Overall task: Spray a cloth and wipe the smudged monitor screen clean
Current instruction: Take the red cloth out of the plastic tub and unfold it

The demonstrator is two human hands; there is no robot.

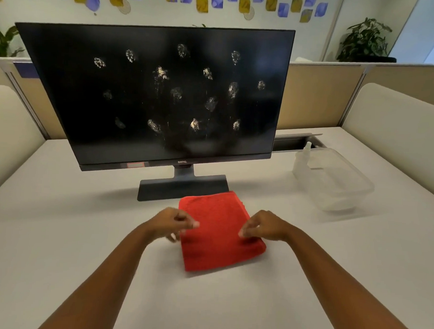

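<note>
A folded red cloth (218, 231) lies flat on the white desk (83, 233), just in front of the monitor's stand (182, 187). The black monitor screen (154, 94) is off and carries several whitish smudges. My left hand (176, 223) is at the cloth's left edge and my right hand (263, 227) at its right edge. Both have loosely curled fingers, with the fingertips over or lightly touching the cloth; neither plainly grips it. A small translucent spray bottle (302, 158) stands at the right, beside a clear container.
A clear plastic container (339, 184) sits on the desk to the right of the monitor. Behind it is an open cable slot (294, 142). Padded dividers enclose the desk at left (11, 130) and right (399, 127).
</note>
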